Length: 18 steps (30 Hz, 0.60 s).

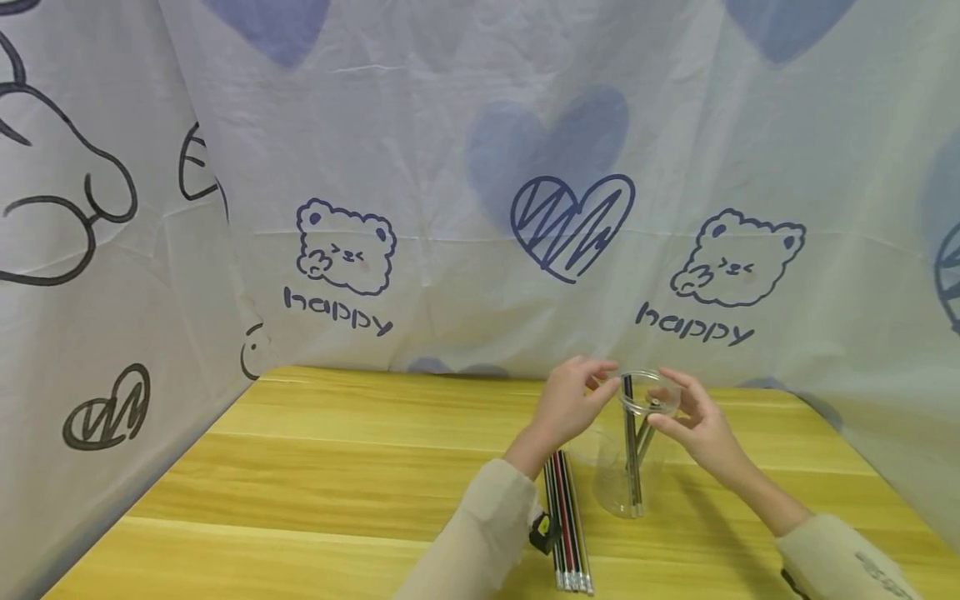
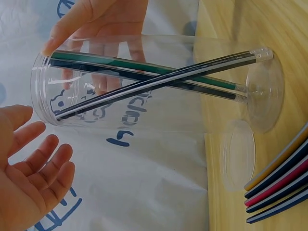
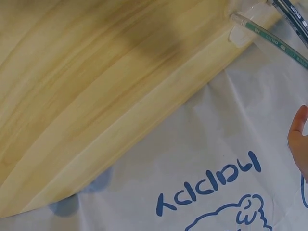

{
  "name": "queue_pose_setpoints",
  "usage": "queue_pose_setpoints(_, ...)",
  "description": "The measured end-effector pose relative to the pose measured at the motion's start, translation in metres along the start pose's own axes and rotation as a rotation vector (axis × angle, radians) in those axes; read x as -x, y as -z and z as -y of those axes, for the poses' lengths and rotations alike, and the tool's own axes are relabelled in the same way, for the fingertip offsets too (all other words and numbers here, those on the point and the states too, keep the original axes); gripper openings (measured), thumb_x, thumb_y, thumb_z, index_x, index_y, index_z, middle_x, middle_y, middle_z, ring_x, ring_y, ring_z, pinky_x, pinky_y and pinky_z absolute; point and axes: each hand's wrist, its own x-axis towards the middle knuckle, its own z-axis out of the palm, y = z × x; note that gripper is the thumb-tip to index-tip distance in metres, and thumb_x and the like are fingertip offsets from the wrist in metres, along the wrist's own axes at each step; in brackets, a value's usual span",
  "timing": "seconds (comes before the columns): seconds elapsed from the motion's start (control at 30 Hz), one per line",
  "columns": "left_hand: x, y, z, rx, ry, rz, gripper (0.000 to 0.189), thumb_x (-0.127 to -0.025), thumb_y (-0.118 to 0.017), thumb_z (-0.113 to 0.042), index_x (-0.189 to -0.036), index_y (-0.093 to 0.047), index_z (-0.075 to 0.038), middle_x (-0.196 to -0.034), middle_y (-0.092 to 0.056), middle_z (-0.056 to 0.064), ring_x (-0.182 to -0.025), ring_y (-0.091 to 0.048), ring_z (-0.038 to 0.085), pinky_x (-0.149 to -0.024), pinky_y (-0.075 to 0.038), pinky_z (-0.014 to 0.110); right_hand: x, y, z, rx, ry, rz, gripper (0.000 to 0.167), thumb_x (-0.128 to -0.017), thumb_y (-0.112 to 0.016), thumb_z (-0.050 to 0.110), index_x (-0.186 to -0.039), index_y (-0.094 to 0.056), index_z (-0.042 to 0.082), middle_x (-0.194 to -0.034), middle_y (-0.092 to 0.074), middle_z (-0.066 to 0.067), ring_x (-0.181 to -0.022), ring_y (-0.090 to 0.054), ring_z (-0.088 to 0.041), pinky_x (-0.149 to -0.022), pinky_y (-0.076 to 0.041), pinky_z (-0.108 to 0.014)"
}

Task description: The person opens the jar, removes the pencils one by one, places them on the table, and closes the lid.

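A clear plastic jar stands upright on the table with a few pencils leaning crosswise inside, eraser ends down. My right hand holds the jar near its rim, thumb on one side and fingers behind the wall in the left wrist view. My left hand is at the opposite side of the rim, its fingers loosely bent and holding nothing. Below the left hand lies a row of striped pencils in black, red and yellow. A clear round lid lies beside the jar's base.
The yellow wood-grain table ends at a pale hanging cloth with printed hearts and bears. A second cloth wall borders the left side. A black device on my left wrist overlaps the pencil row.
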Motion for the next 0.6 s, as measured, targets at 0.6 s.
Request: queue_pose_setpoints(0.6, -0.0006, -0.0064, -0.0071, -0.273, -0.101, 0.046, 0.036, -0.095, -0.039, -0.035, -0.108, -0.066, -0.013, -0.097, -0.056, 0.001, -0.085, -0.048, 0.010, -0.069, -0.040, 0.017, -0.0003, -0.0004, 0.0022, -0.078, 0.019, 0.006, 0.055, -0.081, -0.054, -0.012, -0.131, -0.032, -0.003, -0.109, -0.056, 0.003, -0.096, -0.055, -0.006, -0.075, -0.048, -0.020)
